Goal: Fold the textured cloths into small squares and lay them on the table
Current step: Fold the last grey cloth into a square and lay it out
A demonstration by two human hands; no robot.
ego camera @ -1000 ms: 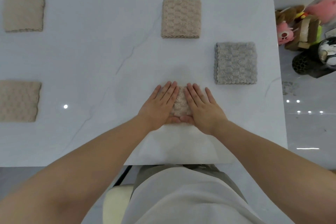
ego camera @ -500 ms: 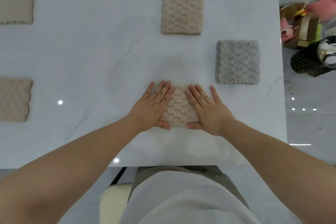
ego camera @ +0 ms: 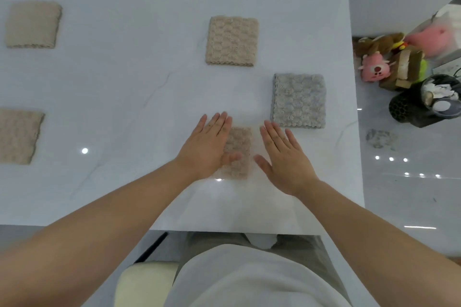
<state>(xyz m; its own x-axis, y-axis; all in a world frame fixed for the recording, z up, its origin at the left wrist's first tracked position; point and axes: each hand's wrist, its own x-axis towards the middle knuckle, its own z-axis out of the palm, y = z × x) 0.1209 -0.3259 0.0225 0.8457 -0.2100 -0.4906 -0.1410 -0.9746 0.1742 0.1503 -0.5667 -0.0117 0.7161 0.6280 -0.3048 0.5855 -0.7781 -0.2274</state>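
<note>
A small folded beige textured cloth [ego camera: 239,149] lies on the white marble table [ego camera: 124,82] near its near edge. The left hand [ego camera: 207,149], fingers straight, covers the cloth's left edge, thumb over it. The right hand [ego camera: 284,157] is flat and spread just right of the cloth, holding nothing. A grey folded cloth [ego camera: 299,101] lies farther right and a beige folded square [ego camera: 232,41] beyond.

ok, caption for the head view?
Left hand over a folded beige cloth, right hand beside it; four more folded cloths on the table.
</note>
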